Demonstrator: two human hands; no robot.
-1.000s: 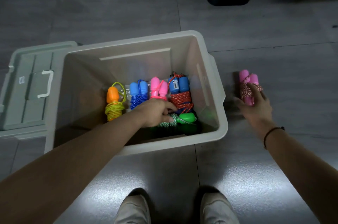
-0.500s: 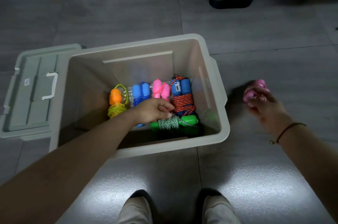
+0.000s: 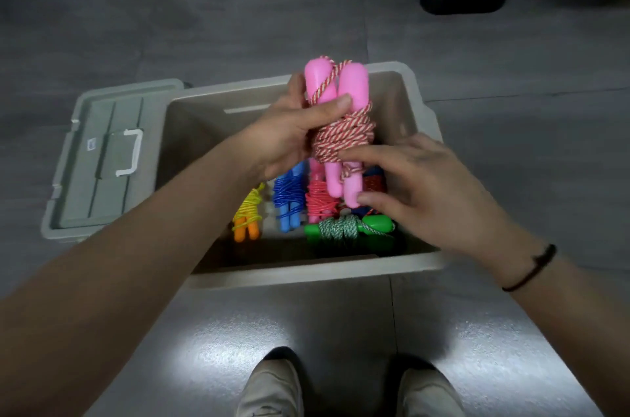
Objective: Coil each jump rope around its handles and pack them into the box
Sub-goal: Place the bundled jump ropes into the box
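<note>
Two shoes [image 3: 269,389] nearest, then one box [image 3: 306,271] holding five coiled ropes [image 3: 289,198]; above it the right hand [image 3: 433,198], fingers loosely spread, touches one pink jump rope [image 3: 341,133], and the left hand [image 3: 283,140] grips its coil.

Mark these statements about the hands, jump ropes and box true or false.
1. The left hand grips the pink-handled jump rope above the box. True.
2. That rope hangs loose and uncoiled. False: it is coiled around its handles.
3. The lid covers the box. False: it lies on the floor beside the box.
4. A green-handled rope lies in the box. True.
5. The right hand rests on the floor. False: its fingers touch the lower ends of the pink handles.
</note>
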